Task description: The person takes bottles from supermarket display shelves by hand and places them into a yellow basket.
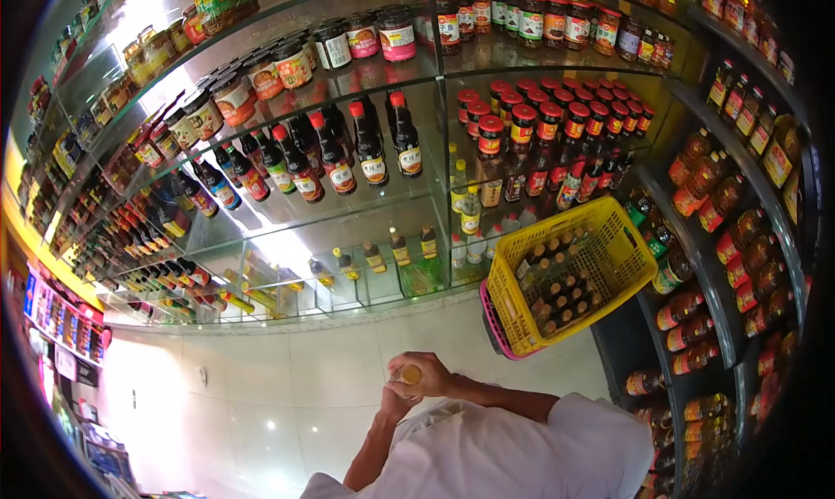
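Both of my hands are together in front of my body, at the lower middle of the view. A small bottle with a yellowish-brown cap (410,375) is between them. My right hand (428,368) is wrapped round its upper part, close to the cap. Just below and to the left, my left hand (398,401) has its fingers closed round the lower part. The bottle's body is mostly hidden by my fingers. To the right of my hands, a yellow plastic basket (619,273) holds several bottles with brown caps, standing upright.
Glass shelves (348,303) with jars and sauce bottles run across the front. Dark curved shelves (696,277) with bottles of oil stand at the right. A pink basket edge (494,325) shows beside the yellow basket. The floor (261,386) is pale tile.
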A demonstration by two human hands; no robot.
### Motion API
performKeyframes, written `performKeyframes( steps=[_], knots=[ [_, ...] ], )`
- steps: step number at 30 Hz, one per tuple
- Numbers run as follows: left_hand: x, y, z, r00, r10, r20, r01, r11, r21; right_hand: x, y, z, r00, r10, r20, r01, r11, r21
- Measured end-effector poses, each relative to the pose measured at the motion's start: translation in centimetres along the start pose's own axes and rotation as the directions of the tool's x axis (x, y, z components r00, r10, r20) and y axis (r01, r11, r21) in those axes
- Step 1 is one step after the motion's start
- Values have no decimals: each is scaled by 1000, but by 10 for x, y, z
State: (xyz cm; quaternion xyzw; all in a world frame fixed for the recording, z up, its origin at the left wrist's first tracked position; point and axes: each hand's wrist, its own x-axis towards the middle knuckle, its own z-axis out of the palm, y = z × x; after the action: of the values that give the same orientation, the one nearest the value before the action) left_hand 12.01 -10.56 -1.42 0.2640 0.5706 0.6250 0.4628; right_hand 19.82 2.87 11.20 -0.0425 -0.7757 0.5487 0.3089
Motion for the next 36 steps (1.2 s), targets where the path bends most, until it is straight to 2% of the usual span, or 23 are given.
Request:
performKeyframes(
  steps=[1, 2, 3, 5, 6, 7, 8, 9, 10, 11, 13, 17, 19, 20, 21, 23, 26, 28, 29, 31, 32, 34, 36],
  knots=[
    [-10, 0, -2, 984, -169, -49, 148, 944, -295, -4, -4, 6, 995, 95, 25, -96, 994, 48],
    [-17, -7, -10, 936, -351, 20, 312, 802, -509, -9, -3, 14, 995, 100, 6, -101, 994, 40],
    [-22, -33, -26, 927, -373, 38, 340, 793, -506, -13, -10, 20, 992, 125, -11, -125, 992, 37],
    [-42, -103, -53, 977, -182, 114, 212, 908, -361, -21, -22, 27, 940, 334, 67, -339, 937, 85],
    [-56, -55, -30, 914, -337, 228, 378, 498, -781, -28, -22, 31, 931, 355, 84, -362, 929, 78],
    [-68, -57, -27, 900, -358, 250, 407, 480, -777, -35, -22, 36, 921, 384, 67, -388, 919, 75],
    [-82, -63, -24, 924, -373, 87, 364, 785, -502, -44, -22, 41, 911, 407, 70, -411, 908, 74],
    [-96, -69, -18, 948, -313, -56, 305, 944, -127, -54, -24, 44, 898, 433, 76, -438, 896, 72],
    [-105, -75, -12, 932, -352, -87, 329, 922, -206, -63, -29, 46, 875, 476, 88, -482, 873, 70],
    [-109, -80, -15, 863, -502, -45, 437, 790, -431, -71, -32, 44, 859, 507, 78, -512, 857, 66],
    [-122, -92, -22, 801, -594, 78, 539, 657, -527, -86, -37, 42, 848, 515, 129, -518, 856, -11],
    [-127, -70, -14, 801, -597, 45, 556, 714, -425, -110, -40, 16, 866, 492, 88, -473, 863, -177],
    [-119, -50, -8, 751, -649, 119, 651, 700, -294, -119, -49, -1, 856, 514, 51, -497, 847, -190],
    [-114, -44, 0, 750, -659, 52, 651, 723, -231, -125, -53, -9, 846, 532, 35, -515, 832, -207],
    [-110, -48, 1, 747, -662, 58, 657, 722, -219, -133, -55, -17, 845, 534, 22, -520, 830, -202],
    [-93, -57, -1, 717, -673, 180, 695, 709, -120, -148, -56, -34, 882, 468, -63, -464, 835, -296],
    [-73, -61, 23, 701, -670, 244, 695, 719, -20, -169, -70, -66, 930, 324, -173, -367, 817, -445],
    [-60, -45, 60, 692, -661, 290, 678, 733, 51, -185, -79, -89, 946, 204, -253, -316, 763, -564],
    [-55, -45, 80, 686, -666, 292, 682, 729, 61, -193, -85, -100, 942, 207, -265, -325, 762, -560],
    [-46, -45, 121, 649, -646, 402, 673, 734, 94, -208, -99, -125, 888, 251, -387, -440, 708, -552],
    [-44, -39, 148, 642, -637, 427, 661, 742, 112, -217, -104, -139, 882, 250, -399, -448, 708, -546],
    [-39, -37, 200, 607, -633, 480, 653, 742, 152, -234, -111, -168, 866, 99, -490, -390, 747, -539],
    [-36, -33, 249, 568, -633, 526, 645, 739, 193, -250, -119, -198, 857, 35, -514, -366, 743, -560]
  ],
)
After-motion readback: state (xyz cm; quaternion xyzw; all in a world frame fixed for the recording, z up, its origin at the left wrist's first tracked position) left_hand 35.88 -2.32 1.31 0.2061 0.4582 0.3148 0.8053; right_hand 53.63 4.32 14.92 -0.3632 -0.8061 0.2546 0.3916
